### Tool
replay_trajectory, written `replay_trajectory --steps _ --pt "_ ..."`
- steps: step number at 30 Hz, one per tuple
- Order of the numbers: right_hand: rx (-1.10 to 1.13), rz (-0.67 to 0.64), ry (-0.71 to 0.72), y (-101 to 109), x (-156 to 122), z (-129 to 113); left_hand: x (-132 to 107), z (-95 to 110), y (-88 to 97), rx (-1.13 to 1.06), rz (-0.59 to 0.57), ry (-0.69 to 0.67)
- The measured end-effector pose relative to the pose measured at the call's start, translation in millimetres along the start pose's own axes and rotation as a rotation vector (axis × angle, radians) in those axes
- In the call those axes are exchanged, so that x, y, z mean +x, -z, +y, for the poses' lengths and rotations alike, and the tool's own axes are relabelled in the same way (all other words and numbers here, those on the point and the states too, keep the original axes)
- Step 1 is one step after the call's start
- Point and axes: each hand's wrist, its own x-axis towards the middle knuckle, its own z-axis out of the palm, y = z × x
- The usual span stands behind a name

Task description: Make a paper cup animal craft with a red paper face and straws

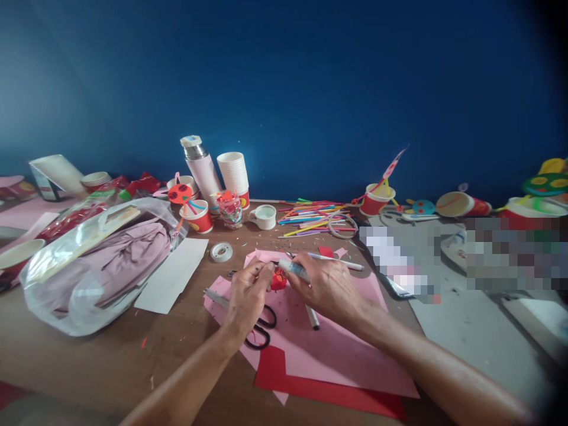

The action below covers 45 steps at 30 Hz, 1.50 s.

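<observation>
My right hand [331, 281] is closed round a whitish glue tube [296, 270] with blue print, its end pointing at my left hand. My left hand [248, 290] pinches finger and thumb together at that end; a small dark bit shows there, too small to name. Just beneath the hands lies a red paper cutout [279, 280] with dark lines, on pink paper [328, 349]. Black-handled scissors [262, 331] lie partly under my left hand. A white marker [312, 318] with a dark end lies below my right hand, and another pen [350, 263] lies beyond it.
Red paper [310, 387] sticks out under the pink sheet. Left are a tape roll [221, 252], white card [173, 275] and a plastic bag [97, 266]. Along the wall stand a flask [202, 171], stacked paper cups [233, 174], a decorated cup [377, 200] and colourful sticks [310, 216].
</observation>
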Motion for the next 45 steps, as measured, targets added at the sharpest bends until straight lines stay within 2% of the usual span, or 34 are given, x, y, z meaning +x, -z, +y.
replay_trajectory --steps 13,30,35,37,40,43,45 --pt "-0.008 0.023 0.023 -2 -2 0 3 -3 0.9 -0.042 -0.074 0.035" --pt "-0.033 0.048 0.026 -1 -1 -1 4 -2 2.6 -0.047 -0.079 0.047" --pt "-0.021 0.055 0.024 -2 1 1 6 -2 8.9 -0.037 -0.050 0.050" --pt "-0.027 0.062 0.007 0 2 2 10 -2 13.6 -0.096 0.012 0.058" --pt "0.007 0.052 -0.057 7 3 5 16 -5 18.1 -0.333 0.078 0.132" --pt "0.216 0.007 -0.125 14 6 5 20 -6 16.9 -0.573 0.056 0.237" --pt "0.419 -0.023 -0.138 17 8 6 20 -6 14.7 -0.649 0.046 0.278"
